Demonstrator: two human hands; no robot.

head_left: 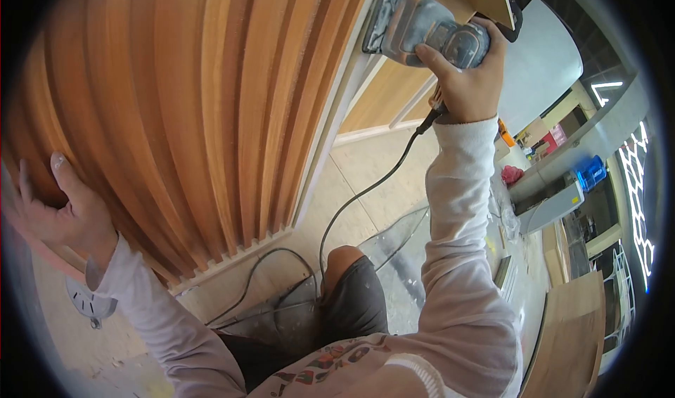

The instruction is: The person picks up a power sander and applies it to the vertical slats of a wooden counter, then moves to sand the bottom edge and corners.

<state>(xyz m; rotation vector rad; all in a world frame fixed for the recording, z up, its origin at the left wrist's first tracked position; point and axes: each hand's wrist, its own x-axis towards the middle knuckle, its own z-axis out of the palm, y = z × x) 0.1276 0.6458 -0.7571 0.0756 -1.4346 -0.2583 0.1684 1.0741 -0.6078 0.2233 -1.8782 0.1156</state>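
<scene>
A dusty grey electric sander (429,32) is gripped in my right hand (472,81), fingers wrapped round its body. Its flat pad lies against the pale edge strip (325,124) of a large slatted wooden panel (190,103). From the sander's rear a black cord (380,180) hangs down toward the floor. At the far left, my left hand (70,212) rests on the panel's other side with thumb and fingers spread, holding nothing. Some of its fingertips are hard to make out near the dark image border.
The cord loops over the floor by my knee (346,261). A round slotted metal piece (90,305) is at lower left. To the right are a wooden board (566,335), a blue water bottle (590,173) and a large white sheet (545,60). Another person (517,18) is partly visible at top.
</scene>
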